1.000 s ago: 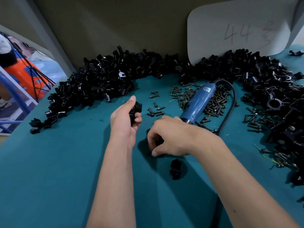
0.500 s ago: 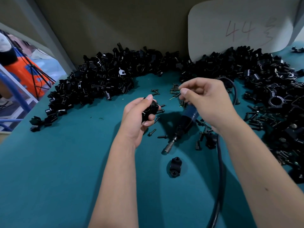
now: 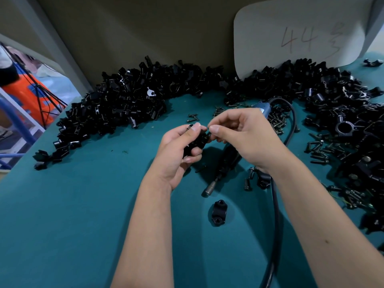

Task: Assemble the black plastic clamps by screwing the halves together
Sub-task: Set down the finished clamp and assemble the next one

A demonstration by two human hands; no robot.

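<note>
Gripping a black clamp (image 3: 196, 142) above the table (image 3: 62, 215), left hand (image 3: 178, 150) curled round it | right hand (image 3: 239, 134) pinched a small screw (image 3: 208, 134) at its top | looked light, stiff; best held by its sides.

Bare mat (image 3: 72, 215) left of screwdriver (image 3: 225, 163)

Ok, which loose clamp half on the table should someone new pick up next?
Start from the teal table and find the black cable. Left of it, nearer the person than the driver's metal tip, lies a clamp half, alone, apart from the piles.
</note>
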